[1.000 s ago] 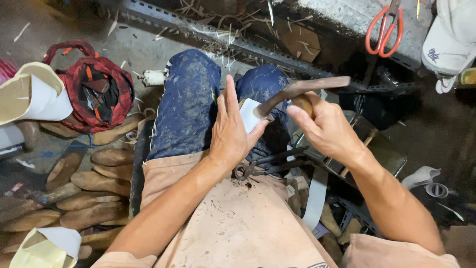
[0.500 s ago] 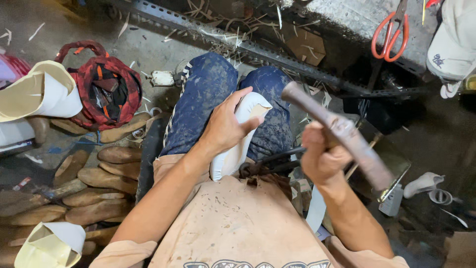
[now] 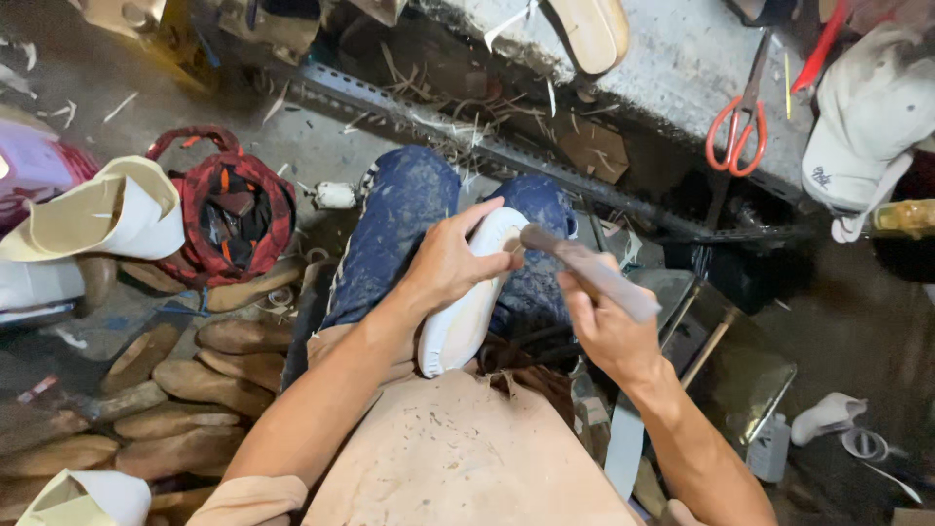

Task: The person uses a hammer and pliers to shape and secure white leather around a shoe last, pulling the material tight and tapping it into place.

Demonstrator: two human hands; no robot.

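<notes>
From the head view, your left hand (image 3: 453, 263) wraps its fingers over the white shoe (image 3: 467, 307) lying along your lap, steadying it on your knees. Your right hand (image 3: 609, 336) grips the hammer (image 3: 584, 271), its fingers closed around the handle, with the hammer's head touching the shoe's toe end. Wooden soles (image 3: 175, 390) lie stacked on the floor to your left.

Shoe (image 3: 467, 302) on lap (between hands); soles (image 3: 185, 390) left, scissors (image 3: 737, 127) right.
</notes>
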